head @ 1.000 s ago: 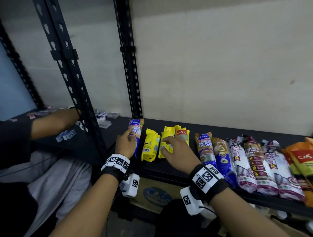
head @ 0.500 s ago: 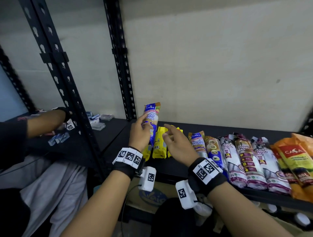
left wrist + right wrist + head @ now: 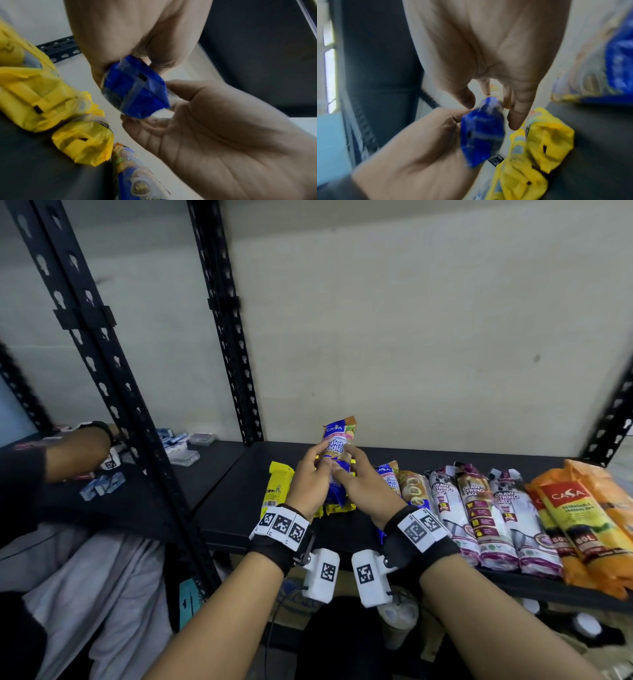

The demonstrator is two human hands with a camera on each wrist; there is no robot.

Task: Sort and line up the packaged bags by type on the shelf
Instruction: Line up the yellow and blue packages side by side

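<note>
I hold a blue singlet-handle bag pack (image 3: 337, 440) upright above the black shelf (image 3: 236, 508). My left hand (image 3: 310, 477) grips its lower left side and my right hand (image 3: 356, 481) pinches its right side. In the left wrist view the blue pack (image 3: 135, 88) has its taped end between both hands; the right wrist view shows the blue pack (image 3: 481, 135) blurred. One yellow pack (image 3: 275, 487) lies to the left, and more yellow packs (image 3: 337, 508) are partly hidden under my hands. Two blue packs (image 3: 388, 474) lie just to the right.
Right of the blue packs lie three white draw-string bag packs (image 3: 479, 515), then orange packs (image 3: 582, 515) at the shelf's right end. Black slotted uprights (image 3: 113, 392) stand on the left. Another person's arm (image 3: 75, 450) reaches over small boxes (image 3: 181, 446) on the neighbouring shelf.
My left hand has lifted the blue pack off the shelf's left end and brought it right, over the yellow packs. My right hand left the yellow packs and took hold of it.
</note>
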